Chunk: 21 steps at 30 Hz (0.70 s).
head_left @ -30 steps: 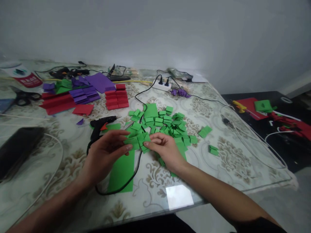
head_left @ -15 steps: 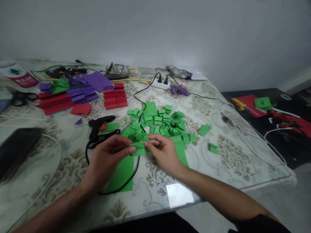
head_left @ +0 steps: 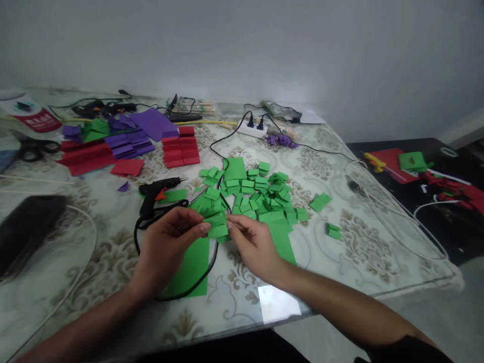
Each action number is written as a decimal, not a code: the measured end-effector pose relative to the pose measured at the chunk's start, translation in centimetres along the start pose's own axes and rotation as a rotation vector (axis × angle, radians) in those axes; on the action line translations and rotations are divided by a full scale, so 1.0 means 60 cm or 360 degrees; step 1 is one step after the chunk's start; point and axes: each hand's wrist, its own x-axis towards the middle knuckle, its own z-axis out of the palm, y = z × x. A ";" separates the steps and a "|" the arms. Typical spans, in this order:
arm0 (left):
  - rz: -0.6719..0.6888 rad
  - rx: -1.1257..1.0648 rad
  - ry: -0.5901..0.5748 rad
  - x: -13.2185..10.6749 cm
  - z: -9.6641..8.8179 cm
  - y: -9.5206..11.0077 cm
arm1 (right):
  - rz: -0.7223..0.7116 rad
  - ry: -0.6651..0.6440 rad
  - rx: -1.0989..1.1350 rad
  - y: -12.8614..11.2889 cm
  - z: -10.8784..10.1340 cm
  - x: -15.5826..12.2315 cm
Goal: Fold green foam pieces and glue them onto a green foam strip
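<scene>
A small folded piece of green paper (head_left: 217,226) is pinched between my two hands above the table. My left hand (head_left: 170,247) grips its left edge between thumb and fingers. On the opposite edge my right hand (head_left: 255,245) closes thumb and forefinger. Just beyond them lies a heap of folded green paper pieces (head_left: 260,189). A larger green sheet (head_left: 192,267) lies under the left hand and the black cord. Close to my left hand rests a black glue gun (head_left: 153,194) with an orange trigger, and scissors partly hidden beside it.
Red folded paper (head_left: 180,148) and purple paper (head_left: 130,143) lie at the back left. A phone (head_left: 30,234) and black-handled scissors (head_left: 34,146) are at the left. A white power strip (head_left: 251,129) with two plugs feeds cords across the table. A dark surface (head_left: 397,201) adjoins at right.
The green piece has turned slightly between my fingers and shows more of its folded face. Both hands stay in nearly the same place; the view has shifted a little.
</scene>
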 end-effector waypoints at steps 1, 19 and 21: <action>0.0004 -0.0002 0.0013 -0.001 0.001 0.000 | -0.0005 -0.0010 -0.0025 0.000 0.000 -0.001; 0.0147 -0.0091 0.0068 -0.001 0.001 -0.004 | -0.0201 -0.0121 -0.0219 -0.004 -0.005 -0.006; 0.0153 -0.0082 0.0063 0.000 0.001 -0.004 | -0.0198 -0.0141 -0.0199 -0.005 -0.006 -0.007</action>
